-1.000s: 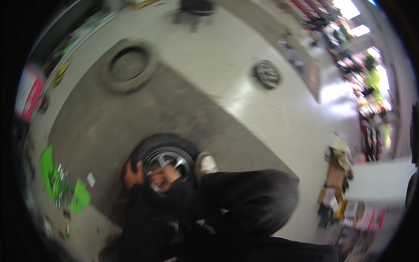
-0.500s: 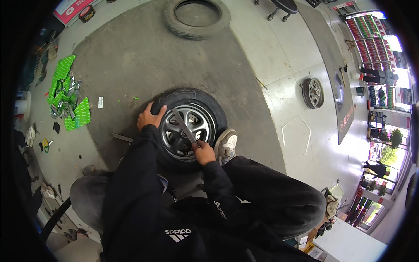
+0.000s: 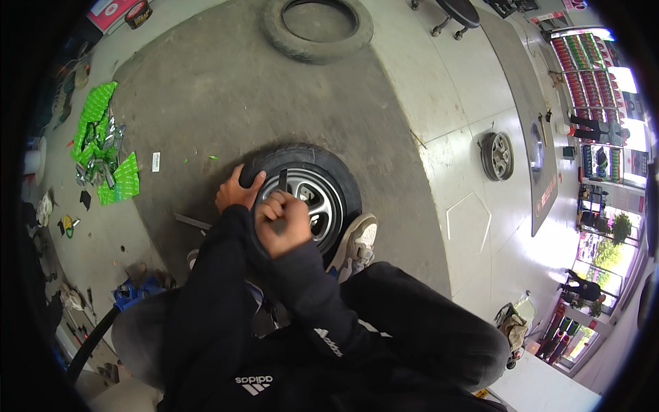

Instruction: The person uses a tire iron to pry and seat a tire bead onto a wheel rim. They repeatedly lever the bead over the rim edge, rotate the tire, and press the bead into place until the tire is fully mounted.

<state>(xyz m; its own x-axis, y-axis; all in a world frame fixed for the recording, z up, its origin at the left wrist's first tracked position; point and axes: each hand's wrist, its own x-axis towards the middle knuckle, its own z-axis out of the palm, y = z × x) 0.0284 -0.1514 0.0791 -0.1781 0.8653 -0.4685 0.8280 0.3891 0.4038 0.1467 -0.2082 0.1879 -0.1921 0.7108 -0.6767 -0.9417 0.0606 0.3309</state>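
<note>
A black tire (image 3: 345,182) with a silver spoked wheel rim (image 3: 334,213) lies in front of me. My left hand (image 3: 237,191) grips the tire's left side, with its thumb and a finger spread over the black rubber. My right hand (image 3: 283,222) is closed in a fist around a flat metal tire lever (image 3: 283,180), held steeply above the rim. The lever's dark far end shows beyond my knuckles, near the rim's upper left edge. My fist hides part of the spokes, and whether the lever touches the rim I cannot tell. My shoe (image 3: 360,240) stands against the tire's right side.
A bare tire (image 3: 274,42) lies at the far side, and a loose wheel rim (image 3: 497,156) at the right. Green packaging (image 3: 124,180) is heaped at the left. Another metal bar (image 3: 192,220) lies left of the wheel. A wheeled stool (image 3: 458,12) stands far right.
My right hand has moved up and left over the wheel, tipping the tire lever from lying across the spokes to a steeper angle. My left hand stays on the tire. The view has shifted slightly.
</note>
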